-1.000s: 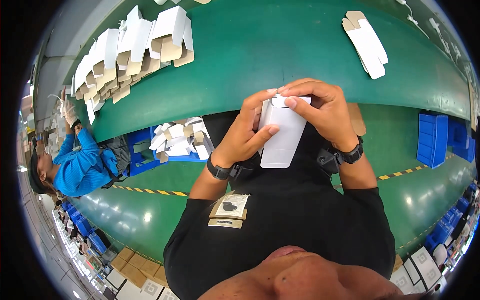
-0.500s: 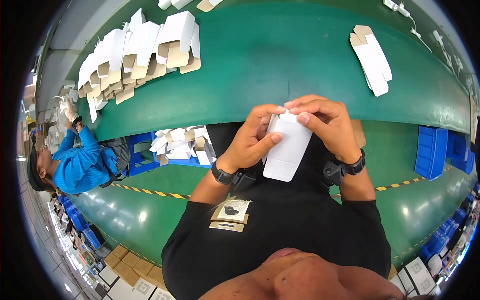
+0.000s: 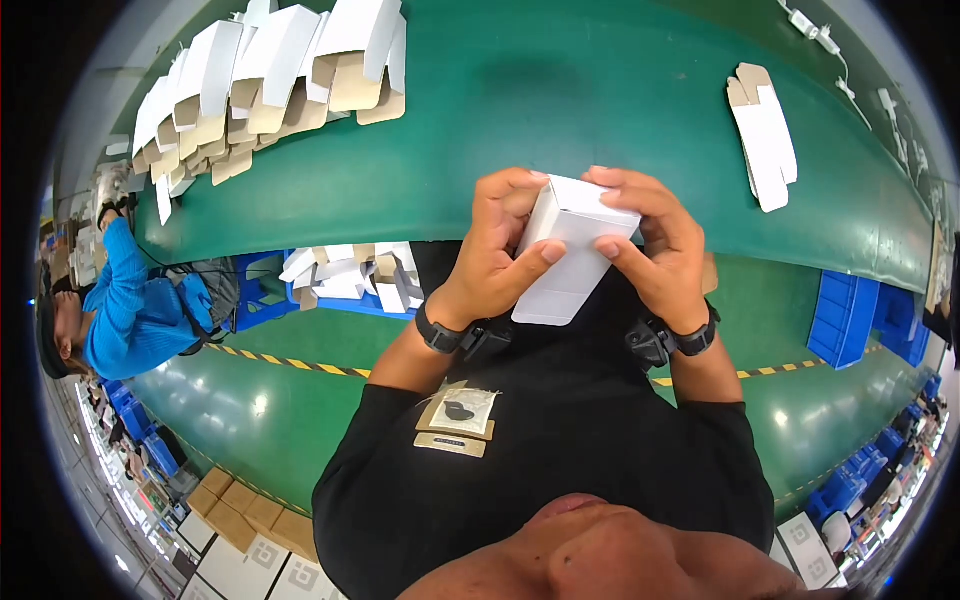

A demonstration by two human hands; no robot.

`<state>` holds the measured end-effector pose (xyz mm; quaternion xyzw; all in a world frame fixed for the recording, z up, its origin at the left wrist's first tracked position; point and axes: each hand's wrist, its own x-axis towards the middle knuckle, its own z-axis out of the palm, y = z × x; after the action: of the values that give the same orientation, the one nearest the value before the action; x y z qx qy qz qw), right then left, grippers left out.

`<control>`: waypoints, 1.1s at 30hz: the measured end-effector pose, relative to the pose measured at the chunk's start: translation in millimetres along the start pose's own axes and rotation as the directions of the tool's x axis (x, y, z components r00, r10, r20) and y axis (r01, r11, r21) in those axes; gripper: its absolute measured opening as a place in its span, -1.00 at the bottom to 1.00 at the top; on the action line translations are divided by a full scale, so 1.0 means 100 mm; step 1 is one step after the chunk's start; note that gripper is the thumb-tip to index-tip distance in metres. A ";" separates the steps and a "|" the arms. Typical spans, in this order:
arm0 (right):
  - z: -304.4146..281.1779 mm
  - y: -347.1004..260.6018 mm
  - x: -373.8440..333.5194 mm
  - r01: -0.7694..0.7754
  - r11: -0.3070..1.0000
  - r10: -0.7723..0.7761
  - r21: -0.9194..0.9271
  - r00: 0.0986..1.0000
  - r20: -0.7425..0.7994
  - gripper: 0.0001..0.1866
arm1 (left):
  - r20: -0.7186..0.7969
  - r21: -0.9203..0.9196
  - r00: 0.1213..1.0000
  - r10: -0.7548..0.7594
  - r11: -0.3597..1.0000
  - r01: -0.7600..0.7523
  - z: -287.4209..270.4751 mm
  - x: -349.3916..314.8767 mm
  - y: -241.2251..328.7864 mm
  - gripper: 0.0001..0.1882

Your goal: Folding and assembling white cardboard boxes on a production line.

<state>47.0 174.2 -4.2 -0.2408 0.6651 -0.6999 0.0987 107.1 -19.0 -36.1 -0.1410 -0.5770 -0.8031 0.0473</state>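
A small white carton [image 3: 575, 245] is held between my two hands, in front of the table's near edge. Its far end is folded over into a flat panel with a thin seam along it. My left hand [image 3: 505, 235] grips the left side, thumb flat on the upper face. On the other side my right hand [image 3: 655, 235] grips the carton, fingers at the far end panel and thumb on the face. The carton's near end tilts down toward me; whether that end is closed is hidden.
Several open white cartons [image 3: 270, 80] with brown insides stand in rows at the far left of the green table [image 3: 560, 130]. A flattened carton [image 3: 765, 145] lies at right. Beneath the edge is a blue bin [image 3: 370, 300] of cartons. A person in blue [image 3: 140, 300] works at left.
The flap at the carton's far end has gone from partly raised to folded down flat. My fingers have spread to the carton's sides, and its end now faces up more.
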 end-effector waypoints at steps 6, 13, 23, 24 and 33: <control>-0.03 0.11 -0.08 0.149 0.971 -0.140 -0.185 0.988 0.059 -0.68 | -0.011 -0.045 1.000 -0.024 0.999 0.024 0.02 -0.04 0.00 -0.39; -0.04 -0.06 -0.02 0.094 0.982 -0.085 -0.166 0.995 0.059 -0.61 | -0.004 0.100 0.995 0.104 0.990 -0.103 0.09 0.01 0.01 -0.36; -0.10 0.00 -0.09 -0.099 0.995 0.099 0.006 0.989 -0.109 -0.53 | 0.008 -0.026 0.997 0.076 0.997 -0.076 0.17 0.02 0.24 -0.18; -0.10 0.01 -0.07 -0.233 0.922 0.273 0.308 0.958 -0.091 -0.51 | -0.029 -0.205 0.998 -0.048 0.978 0.042 0.17 0.00 0.25 -0.17; -0.01 0.08 -0.12 -0.416 0.414 0.361 0.810 0.892 0.273 -0.41 | -0.069 0.130 0.995 0.071 0.990 -0.061 0.20 0.10 0.21 -0.43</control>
<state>55.7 179.6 -14.8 -0.0197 0.2694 -0.8842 0.3811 106.3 -6.2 -7.8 -0.1272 -0.6202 -0.7671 0.1040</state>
